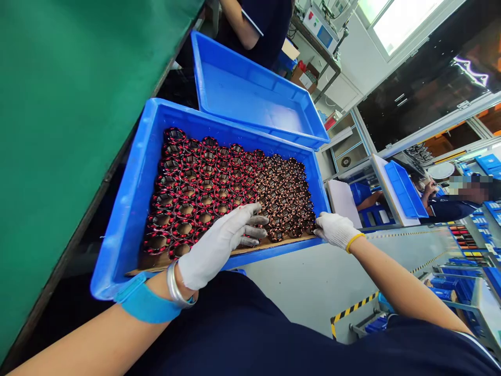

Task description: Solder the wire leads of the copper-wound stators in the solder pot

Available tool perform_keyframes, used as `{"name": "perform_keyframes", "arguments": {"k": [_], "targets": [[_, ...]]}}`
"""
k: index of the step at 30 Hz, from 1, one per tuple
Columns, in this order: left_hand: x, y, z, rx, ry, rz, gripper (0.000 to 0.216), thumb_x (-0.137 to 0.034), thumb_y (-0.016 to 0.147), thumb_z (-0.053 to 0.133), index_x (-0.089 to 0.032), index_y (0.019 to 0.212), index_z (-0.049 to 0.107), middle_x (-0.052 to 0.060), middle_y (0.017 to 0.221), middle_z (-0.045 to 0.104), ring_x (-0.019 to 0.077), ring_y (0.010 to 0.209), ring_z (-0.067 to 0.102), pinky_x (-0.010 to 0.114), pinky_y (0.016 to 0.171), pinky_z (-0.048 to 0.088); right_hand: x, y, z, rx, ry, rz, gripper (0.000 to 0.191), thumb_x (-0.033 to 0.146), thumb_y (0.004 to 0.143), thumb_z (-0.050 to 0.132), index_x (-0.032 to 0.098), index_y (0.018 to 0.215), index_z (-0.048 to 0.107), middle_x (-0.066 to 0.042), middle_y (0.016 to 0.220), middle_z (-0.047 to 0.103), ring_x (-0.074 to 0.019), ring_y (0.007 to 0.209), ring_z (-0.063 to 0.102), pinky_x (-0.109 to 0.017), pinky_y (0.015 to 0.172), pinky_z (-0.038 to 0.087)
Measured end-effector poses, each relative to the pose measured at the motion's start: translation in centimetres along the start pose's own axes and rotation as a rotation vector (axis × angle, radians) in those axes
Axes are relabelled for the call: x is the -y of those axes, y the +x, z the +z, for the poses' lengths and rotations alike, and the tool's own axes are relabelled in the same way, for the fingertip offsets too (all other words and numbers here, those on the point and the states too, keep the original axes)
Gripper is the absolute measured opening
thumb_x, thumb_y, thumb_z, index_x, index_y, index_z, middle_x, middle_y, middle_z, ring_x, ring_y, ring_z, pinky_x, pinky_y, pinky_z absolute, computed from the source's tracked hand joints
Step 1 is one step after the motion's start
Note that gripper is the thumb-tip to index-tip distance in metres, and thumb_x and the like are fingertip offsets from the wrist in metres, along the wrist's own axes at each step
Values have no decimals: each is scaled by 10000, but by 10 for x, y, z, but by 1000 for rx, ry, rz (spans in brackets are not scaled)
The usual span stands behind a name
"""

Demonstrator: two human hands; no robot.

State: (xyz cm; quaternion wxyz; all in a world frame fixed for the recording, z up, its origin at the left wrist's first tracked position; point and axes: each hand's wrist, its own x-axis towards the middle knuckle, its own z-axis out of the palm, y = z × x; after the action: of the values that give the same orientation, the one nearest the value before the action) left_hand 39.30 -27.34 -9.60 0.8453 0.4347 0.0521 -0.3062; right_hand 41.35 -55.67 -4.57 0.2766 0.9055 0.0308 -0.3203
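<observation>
A blue plastic tray (129, 209) rests on my lap, filled with several round copper-wound coils (219, 183) packed in rows on a brown board. My left hand (219, 243), in a white glove, lies over the tray's near edge with its fingers on the coils. My right hand (334, 230), also gloved, grips the tray's right near corner. A silver bangle and a blue wrist strap (146, 303) sit on my left wrist.
A second blue tray (250, 94) without contents lies just beyond the first. A green-topped table (58, 130) runs along the left. One person stands past the trays (258, 21); another sits at the right (454, 203) among blue bins. Yellow-black tape marks the floor.
</observation>
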Motion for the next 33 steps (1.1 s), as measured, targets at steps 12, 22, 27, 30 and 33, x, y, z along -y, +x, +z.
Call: {"name": "perform_keyframes", "arguments": {"k": [12,22,27,30,33], "targets": [[0,-4,-6,-10,148,144,545,-575,819,583,-173,1186,576,133,1148,631,237,916,626,397,805,504,13,0,-38,-211,194,-182,336,366,949,385,212,1112,635,-94,1110,646,-226,1018,620,-307,802,464],[1,-142,-41,-551,236,378,608,-522,677,748,-178,1164,625,99,1024,668,176,769,582,344,742,486,191,66,-140,-863,356,-1309,438,443,911,431,229,1266,574,-92,1323,571,-247,1194,569,-387,1012,486],[65,-267,-15,-1211,232,456,500,-508,781,650,-174,1152,632,120,1132,660,245,981,611,376,899,482,330,12,-183,-892,139,-1687,574,355,863,467,207,1413,394,-102,1470,405,-252,1260,511,-395,1014,491],[130,-301,21,-1679,95,394,544,-514,796,631,-162,1211,604,130,1132,667,256,989,621,392,912,483,395,-14,-182,-973,23,-1787,628,414,853,493,199,1428,359,-129,1501,331,-310,1245,513,-451,984,505],[192,-307,72,-2083,-124,442,560,-528,804,612,-168,1232,597,132,1171,663,263,1020,627,395,918,488,456,-29,-165,-1066,-19,-2049,644,485,859,481,191,1420,360,-176,1475,339,-391,1246,492,-534,958,500]]}}
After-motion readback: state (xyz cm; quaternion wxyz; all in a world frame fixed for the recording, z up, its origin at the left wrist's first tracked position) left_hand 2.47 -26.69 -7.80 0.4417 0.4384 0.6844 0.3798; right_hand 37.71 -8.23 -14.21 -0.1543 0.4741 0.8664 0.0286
